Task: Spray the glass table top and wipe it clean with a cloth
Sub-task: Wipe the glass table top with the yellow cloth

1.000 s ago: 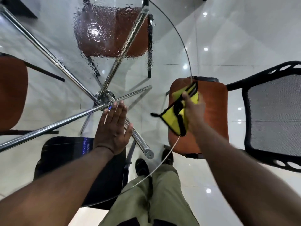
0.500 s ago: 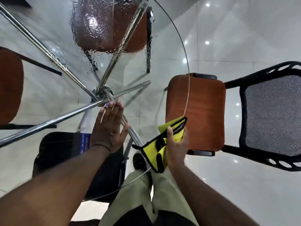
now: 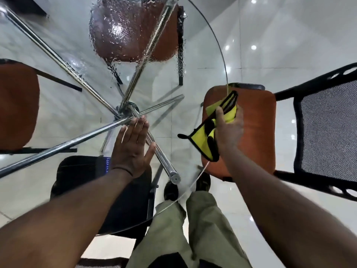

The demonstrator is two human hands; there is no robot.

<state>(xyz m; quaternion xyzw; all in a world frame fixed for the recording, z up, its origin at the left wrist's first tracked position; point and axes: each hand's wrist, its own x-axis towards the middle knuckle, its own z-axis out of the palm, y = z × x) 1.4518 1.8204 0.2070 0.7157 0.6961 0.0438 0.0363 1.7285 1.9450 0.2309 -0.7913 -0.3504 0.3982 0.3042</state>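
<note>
The round glass table top (image 3: 195,60) fills the left and middle of the head view, with spray droplets beading on its far part. My left hand (image 3: 133,146) lies flat on the glass near the middle, fingers straight and together. My right hand (image 3: 229,130) grips a yellow cloth with black trim (image 3: 204,141) and holds it against the glass at the table's right rim. No spray bottle is in view.
Chrome legs (image 3: 81,141) cross under the glass. An orange-seated chair (image 3: 255,132) with a black mesh back (image 3: 328,132) stands at the right. More orange chairs stand at the far side (image 3: 133,31) and left (image 3: 17,107), and a black seat (image 3: 81,171) is near me.
My right hand with the cloth swept down along the right rim toward me, then back up along it. My left hand has stayed flat on the glass.
</note>
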